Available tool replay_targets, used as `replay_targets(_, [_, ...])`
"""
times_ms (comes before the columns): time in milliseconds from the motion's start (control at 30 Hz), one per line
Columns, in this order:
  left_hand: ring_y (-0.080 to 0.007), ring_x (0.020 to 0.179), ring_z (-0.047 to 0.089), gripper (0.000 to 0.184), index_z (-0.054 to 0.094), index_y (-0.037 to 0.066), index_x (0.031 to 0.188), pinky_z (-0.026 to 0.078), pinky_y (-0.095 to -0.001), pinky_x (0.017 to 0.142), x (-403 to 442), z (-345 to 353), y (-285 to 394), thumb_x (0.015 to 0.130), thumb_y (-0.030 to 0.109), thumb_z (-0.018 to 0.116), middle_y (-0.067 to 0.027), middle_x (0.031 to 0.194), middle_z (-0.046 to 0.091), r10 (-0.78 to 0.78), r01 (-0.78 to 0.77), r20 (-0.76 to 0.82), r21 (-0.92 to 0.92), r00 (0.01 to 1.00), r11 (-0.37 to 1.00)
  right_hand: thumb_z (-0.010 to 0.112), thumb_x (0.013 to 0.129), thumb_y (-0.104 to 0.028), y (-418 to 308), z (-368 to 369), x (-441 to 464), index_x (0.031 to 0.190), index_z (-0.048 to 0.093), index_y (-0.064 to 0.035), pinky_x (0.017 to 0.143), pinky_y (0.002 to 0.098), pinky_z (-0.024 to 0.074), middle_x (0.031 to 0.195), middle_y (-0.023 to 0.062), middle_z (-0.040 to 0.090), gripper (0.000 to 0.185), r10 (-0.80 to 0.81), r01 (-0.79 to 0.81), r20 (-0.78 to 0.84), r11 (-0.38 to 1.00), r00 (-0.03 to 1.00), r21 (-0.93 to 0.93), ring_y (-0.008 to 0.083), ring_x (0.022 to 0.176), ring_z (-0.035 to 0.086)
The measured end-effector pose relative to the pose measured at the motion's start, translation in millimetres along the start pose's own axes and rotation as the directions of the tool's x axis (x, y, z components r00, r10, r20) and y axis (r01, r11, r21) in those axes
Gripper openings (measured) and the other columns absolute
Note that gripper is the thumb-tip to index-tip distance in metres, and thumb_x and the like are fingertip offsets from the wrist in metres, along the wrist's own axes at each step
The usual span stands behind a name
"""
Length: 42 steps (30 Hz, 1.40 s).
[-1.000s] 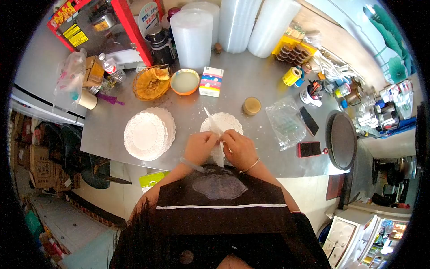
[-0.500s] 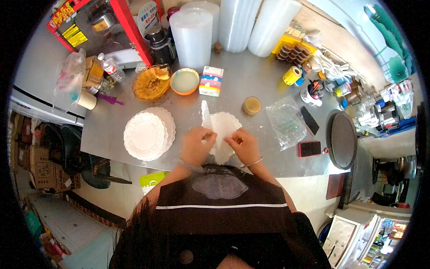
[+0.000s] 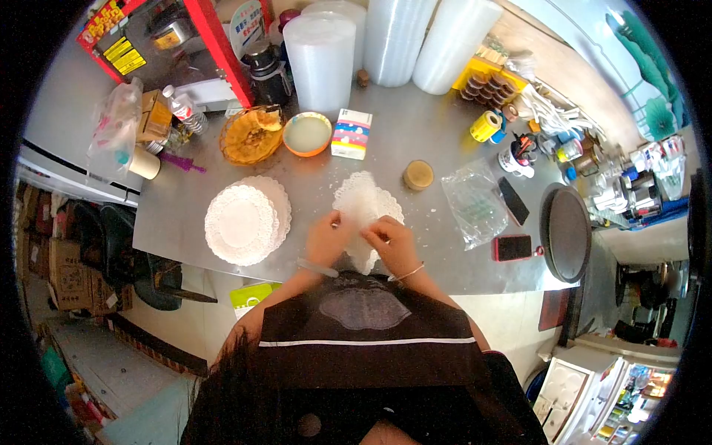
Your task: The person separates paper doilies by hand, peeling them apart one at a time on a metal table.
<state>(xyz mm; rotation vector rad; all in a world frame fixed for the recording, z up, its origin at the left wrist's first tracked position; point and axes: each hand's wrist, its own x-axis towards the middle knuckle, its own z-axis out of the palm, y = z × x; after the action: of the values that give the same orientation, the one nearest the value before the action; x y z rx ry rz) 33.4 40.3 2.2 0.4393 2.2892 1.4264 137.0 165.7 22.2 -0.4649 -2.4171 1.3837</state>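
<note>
Just in front of me lie white lace paper doilies [image 3: 363,191], one slightly blurred and raised over another. My left hand [image 3: 328,239] pinches the near left edge of the upper doily between thumb and fingers. On the other side my right hand [image 3: 393,242] is closed at the doily's right part, its fingertips curled against the paper. A pile of round white doilies [image 3: 241,225] sits on the metal table [image 3: 297,189] to the left of my hands. Small white scraps are scattered around the doilies.
Beyond my hands stand an orange-rimmed bowl [image 3: 307,134], a tissue box [image 3: 351,134] and a basket [image 3: 250,138]. A small round jar [image 3: 418,175], a clear plastic bag [image 3: 475,202], a phone [image 3: 513,248] and a round dark tray [image 3: 567,232] are rightward.
The upper doily, seen as a narrow upright strip before, now shows a broad face opened out toward the left. My hands have shifted only slightly.
</note>
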Motion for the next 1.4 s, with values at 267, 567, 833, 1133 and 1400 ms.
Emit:
replay_targets(267, [-0.0232,0.056,0.057,0.029,0.064,0.004,0.104,0.046,-0.0372,0.058,5,-40,-17,0.077,0.01,0.055,-0.0143,0.066,0.061,0.064,-0.068,-0.233,-0.008,0.97,0.998,0.07,0.081,-0.017,32,-47,0,0.078,0.062,-0.0009,0.059,0.0266,0.0429,0.067,0.0048,0.056,0.018,0.279,-0.261,-0.253,0.96,0.926,0.103,0.012,0.063,0.052])
replay_targets(567, [-0.0299,0.072,0.06,0.019,0.064,0.0,0.098,0.049,-0.0332,0.067,-8,-60,13,0.081,-0.001,0.055,-0.0162,0.086,0.063,0.514,-0.463,-0.148,0.276,0.845,0.842,0.07,0.079,-0.015,7,-70,11,0.075,0.06,-0.0009,0.056,0.028,0.0444,0.068,0.008,0.056,0.017,0.032,-0.092,-0.343,0.983,0.939,-0.159,0.0167,0.059,0.056])
replay_targets(833, [-0.0202,0.073,0.061,0.027,0.063,-0.002,0.094,0.047,-0.0317,0.064,-13,-8,29,0.09,0.023,0.055,-0.0121,0.082,0.064,0.169,-0.151,0.162,-0.118,0.972,0.982,0.063,0.082,-0.012,-22,-14,7,0.091,0.059,-0.0009,0.065,0.0354,0.0492,0.088,0.012,0.056,0.015,-0.248,0.254,0.068,0.962,0.966,-0.102,0.0273,0.072,0.06])
replay_targets(1133, [-0.0241,0.053,0.052,0.025,0.066,0.001,0.095,0.043,-0.0358,0.054,5,-24,-13,0.086,0.023,0.058,-0.0153,0.06,0.055,0.198,-0.183,-0.169,0.097,0.966,0.978,0.065,0.082,-0.005,20,-15,7,0.104,0.062,-0.0014,0.063,0.0223,0.047,0.083,0.0027,0.061,0.022,0.145,-0.111,-0.135,0.966,0.98,0.235,0.0094,0.072,0.057])
replay_targets(1400, [-0.0151,0.056,0.049,0.033,0.063,0.009,0.114,0.043,-0.0273,0.054,-7,-85,3,0.082,0.002,0.056,-0.01,0.072,0.06,0.332,-0.261,-0.278,0.262,0.902,0.929,0.069,0.08,-0.018,46,-80,5,0.091,0.067,0.0011,0.059,0.0239,0.0441,0.071,0.0003,0.06,0.022,0.469,-0.434,-0.156,0.875,0.869,0.215,0.0072,0.065,0.053])
